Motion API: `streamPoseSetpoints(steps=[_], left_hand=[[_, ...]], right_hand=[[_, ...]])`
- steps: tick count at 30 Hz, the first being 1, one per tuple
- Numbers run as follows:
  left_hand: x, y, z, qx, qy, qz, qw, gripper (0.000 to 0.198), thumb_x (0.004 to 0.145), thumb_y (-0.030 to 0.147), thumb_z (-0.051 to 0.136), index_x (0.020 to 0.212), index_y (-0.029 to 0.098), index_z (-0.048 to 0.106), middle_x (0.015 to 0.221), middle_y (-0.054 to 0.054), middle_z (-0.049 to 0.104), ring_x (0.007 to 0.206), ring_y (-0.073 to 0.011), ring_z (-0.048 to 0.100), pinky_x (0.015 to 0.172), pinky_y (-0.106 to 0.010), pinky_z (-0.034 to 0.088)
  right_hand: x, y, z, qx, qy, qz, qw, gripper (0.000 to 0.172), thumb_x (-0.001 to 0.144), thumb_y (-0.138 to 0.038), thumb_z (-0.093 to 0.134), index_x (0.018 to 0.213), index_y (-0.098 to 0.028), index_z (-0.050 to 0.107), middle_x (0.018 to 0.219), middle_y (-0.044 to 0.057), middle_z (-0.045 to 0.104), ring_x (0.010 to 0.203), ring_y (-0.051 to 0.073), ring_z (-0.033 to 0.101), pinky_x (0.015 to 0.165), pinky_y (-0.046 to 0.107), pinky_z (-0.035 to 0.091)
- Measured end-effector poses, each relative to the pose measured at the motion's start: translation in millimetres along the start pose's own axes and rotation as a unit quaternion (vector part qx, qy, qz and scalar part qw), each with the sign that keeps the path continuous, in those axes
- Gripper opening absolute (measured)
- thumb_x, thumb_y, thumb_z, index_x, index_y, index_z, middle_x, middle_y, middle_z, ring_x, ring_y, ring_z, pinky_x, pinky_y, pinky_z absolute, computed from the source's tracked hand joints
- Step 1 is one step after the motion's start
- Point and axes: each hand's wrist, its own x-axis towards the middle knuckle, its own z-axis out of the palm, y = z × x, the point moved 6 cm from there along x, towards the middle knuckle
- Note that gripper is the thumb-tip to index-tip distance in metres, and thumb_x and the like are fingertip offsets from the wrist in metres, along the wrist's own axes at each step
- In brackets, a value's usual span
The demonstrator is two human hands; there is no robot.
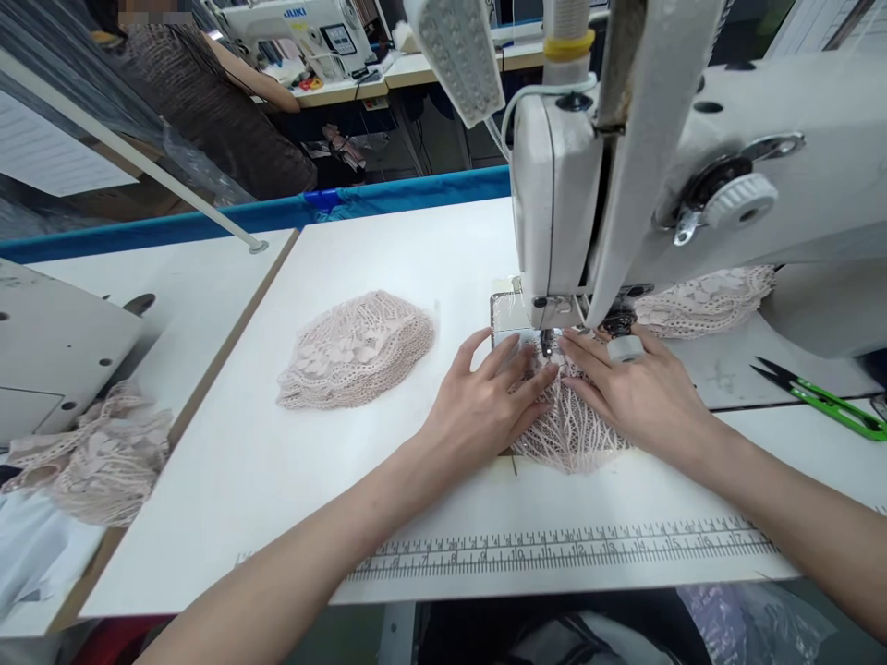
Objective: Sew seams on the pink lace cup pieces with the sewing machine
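Where the white sewing machine (665, 245) fills the upper right, one lace piece (575, 439) lies at its presser foot (547, 344), right of centre. Left hand (481, 397): fingers spread, flattened on the lace, unclenched. Right hand (644, 388): fingers likewise laid on it. Lace stack (357, 351), centre left (layered, from where I stand). Green-handled snips (828, 402), far right.

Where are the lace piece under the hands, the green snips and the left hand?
Lace piece (574, 432), head view: mesh between the hands.
Green snips (819, 397), head view: handle, near the blades.
Left hand (477, 401), head view: back of the hand.
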Motion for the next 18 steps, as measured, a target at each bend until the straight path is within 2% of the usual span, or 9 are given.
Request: streamPoseSetpoints(steps=[4, 7, 9, 11, 13, 14, 16, 18], left_hand=[[-0.6, -0.5, 2.8, 0.0, 0.002, -0.011, 1.0, 0.035, 0.097, 0.038, 0.048, 0.129, 0.024, 0.056, 0.129, -0.007, 0.061, 0.127, -0.0251, 0.05, 0.108, -0.049, 0.034], [-3.4, -0.3, 0.0, -0.005, 0.034, -0.001, 0.999, 0.034, 0.096, 0.035, 0.049, 0.127, 0.022, 0.056, 0.127, -0.007, 0.062, 0.128, -0.0245, 0.05, 0.108, -0.049, 0.034], [-6.6, 3.1, -4.9, -0.026, 0.063, 0.045, 0.997, 0.034, 0.095, 0.039, 0.051, 0.122, 0.019, 0.059, 0.124, -0.007, 0.064, 0.124, -0.0232, 0.053, 0.107, -0.047, 0.037], [-10.5, 8.0, -9.4, -0.058, 0.081, 0.109, 0.989, 0.043, 0.093, 0.049, 0.051, 0.117, 0.015, 0.061, 0.119, -0.008, 0.067, 0.115, -0.0224, 0.06, 0.103, -0.044, 0.043], [-13.6, 11.2, -12.3, -0.074, 0.091, 0.152, 0.981, 0.045, 0.092, 0.051, 0.051, 0.111, 0.011, 0.063, 0.112, -0.009, 0.07, 0.106, -0.0216, 0.064, 0.096, -0.039, 0.049], [-14.3, 11.9, -12.6, -0.07, 0.094, 0.161, 0.98, 0.039, 0.094, 0.044, 0.052, 0.108, 0.009, 0.063, 0.109, -0.01, 0.07, 0.103, -0.021, 0.065, 0.093, -0.036, 0.051], [-13.8, 11.2, -11.9, -0.06, 0.101, 0.151, 0.982, 0.02, 0.096, 0.024, 0.05, 0.103, 0.01, 0.062, 0.106, -0.009, 0.071, 0.101, -0.0192, 0.066, 0.086, -0.032, 0.054], [-11.4, 8.1, -10.2, -0.076, 0.106, 0.111, 0.985, 0.016, 0.096, 0.013, 0.045, 0.099, 0.011, 0.06, 0.103, -0.007, 0.072, 0.097, -0.0168, 0.067, 0.078, -0.028, 0.056]], right_hand=[[-0.8, 0.4, -4.3, 0.013, 0.011, -0.008, 1.0, 0.033, 0.098, -0.032, 0.043, 0.11, -0.013, 0.067, 0.112, 0.011, 0.07, 0.114, 0.025, 0.058, 0.105, 0.045, 0.033], [-3.0, -2.0, -11.3, 0.032, 0.033, -0.033, 0.998, 0.028, 0.096, -0.026, 0.046, 0.11, -0.014, 0.067, 0.109, 0.009, 0.071, 0.108, 0.024, 0.06, 0.101, 0.044, 0.036], [-5.2, -4.4, -17.7, 0.059, 0.059, -0.053, 0.995, 0.024, 0.094, -0.021, 0.049, 0.107, -0.014, 0.068, 0.106, 0.008, 0.071, 0.1, 0.022, 0.063, 0.095, 0.04, 0.04], [-7.4, -6.8, -24.0, 0.094, 0.081, -0.074, 0.99, 0.02, 0.092, -0.018, 0.051, 0.102, -0.015, 0.068, 0.103, 0.005, 0.072, 0.092, 0.019, 0.064, 0.087, 0.034, 0.042], [-9.1, -8.8, -27.7, 0.128, 0.083, -0.09, 0.984, 0.018, 0.092, -0.023, 0.052, 0.097, -0.015, 0.068, 0.098, 0.004, 0.072, 0.088, 0.017, 0.064, 0.083, 0.032, 0.043], [-9.6, -9.7, -28.3, 0.142, 0.076, -0.097, 0.982, 0.021, 0.092, -0.029, 0.053, 0.097, -0.015, 0.067, 0.098, 0.004, 0.071, 0.088, 0.018, 0.063, 0.082, 0.032, 0.043], [-9.9, -11.0, -26.9, 0.164, 0.053, -0.101, 0.98, 0.039, 0.09, -0.047, 0.053, 0.102, -0.013, 0.066, 0.099, 0.007, 0.07, 0.091, 0.021, 0.062, 0.08, 0.034, 0.043], [-9.6, -11.8, -22.5, 0.17, 0.026, -0.095, 0.981, 0.056, 0.086, -0.059, 0.052, 0.11, -0.01, 0.063, 0.103, 0.01, 0.069, 0.092, 0.024, 0.06, 0.077, 0.036, 0.043]])
